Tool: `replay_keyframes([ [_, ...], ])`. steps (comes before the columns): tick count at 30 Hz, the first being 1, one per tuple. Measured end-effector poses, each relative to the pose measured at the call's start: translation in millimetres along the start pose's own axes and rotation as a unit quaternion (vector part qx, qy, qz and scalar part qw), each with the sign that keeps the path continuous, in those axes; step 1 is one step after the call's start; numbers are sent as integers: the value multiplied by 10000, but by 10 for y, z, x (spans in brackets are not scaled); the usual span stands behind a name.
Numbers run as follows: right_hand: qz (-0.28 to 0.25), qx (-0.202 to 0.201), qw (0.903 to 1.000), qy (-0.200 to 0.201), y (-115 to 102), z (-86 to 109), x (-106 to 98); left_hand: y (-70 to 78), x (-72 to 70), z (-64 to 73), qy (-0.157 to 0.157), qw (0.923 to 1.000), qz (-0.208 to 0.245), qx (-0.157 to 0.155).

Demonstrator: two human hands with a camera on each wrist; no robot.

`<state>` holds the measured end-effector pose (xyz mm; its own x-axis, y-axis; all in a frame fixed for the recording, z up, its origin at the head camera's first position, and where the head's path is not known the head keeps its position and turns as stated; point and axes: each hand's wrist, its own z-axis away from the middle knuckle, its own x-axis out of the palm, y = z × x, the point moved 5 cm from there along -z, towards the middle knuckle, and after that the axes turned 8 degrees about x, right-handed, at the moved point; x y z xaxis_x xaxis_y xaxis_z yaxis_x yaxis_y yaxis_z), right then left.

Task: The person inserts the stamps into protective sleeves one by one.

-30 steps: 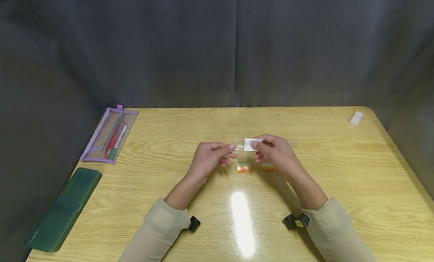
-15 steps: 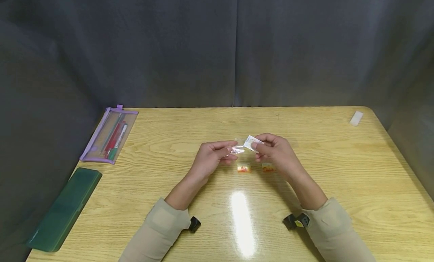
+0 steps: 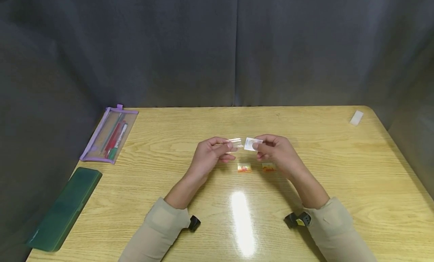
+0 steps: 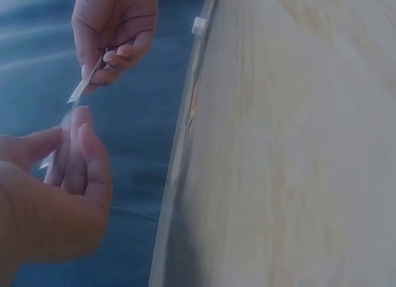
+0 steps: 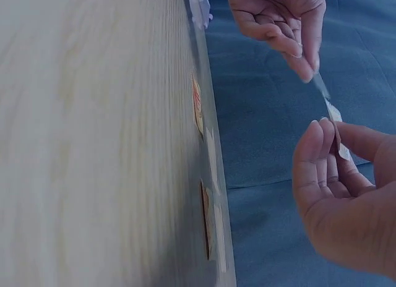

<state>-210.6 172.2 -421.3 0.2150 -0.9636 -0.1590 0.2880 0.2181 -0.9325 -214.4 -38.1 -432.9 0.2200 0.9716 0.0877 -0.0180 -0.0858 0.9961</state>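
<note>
Between thumb and fingers, my left hand [image 3: 211, 153] pinches a small clear plastic sleeve [image 3: 236, 142] that catches the light. My right hand [image 3: 275, 151] pinches a small white printed card [image 3: 251, 143], its thumb lying over the right part. The card's left edge stands close to the sleeve's right end. Both are held above the table. In the right wrist view the card [image 5: 335, 117] is seen nearly edge-on. Below the hands lie two small yellow-orange printed pieces, a left one [image 3: 244, 168] and a right one [image 3: 269, 167], the latter beside my right hand.
A purple-edged mesh pouch [image 3: 97, 134] with pens inside lies at the table's back left. Nearer, a dark green pencil case [image 3: 66, 209] lies along the left edge. A small white block [image 3: 356, 118] sits at the back right of the wooden table [image 3: 339, 171]. Dark curtains surround it.
The card tilted in my right hand and came back nearly level. My left fingers shifted on the plastic sleeve, which now sits further left, with a gap between it and the card.
</note>
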Motion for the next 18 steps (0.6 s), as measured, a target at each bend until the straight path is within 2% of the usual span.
replay_keyframes([
  [9,145,72,9999,-34,8,6,30,7,0,10,89,9998,-167,78],
  [14,45,72,10000,12,0,9,3,29,-24,11,238,9990,-289,225],
  [18,-18,68,9999,-109,-21,13,18,31,-15,9,202,9991,-272,274],
])
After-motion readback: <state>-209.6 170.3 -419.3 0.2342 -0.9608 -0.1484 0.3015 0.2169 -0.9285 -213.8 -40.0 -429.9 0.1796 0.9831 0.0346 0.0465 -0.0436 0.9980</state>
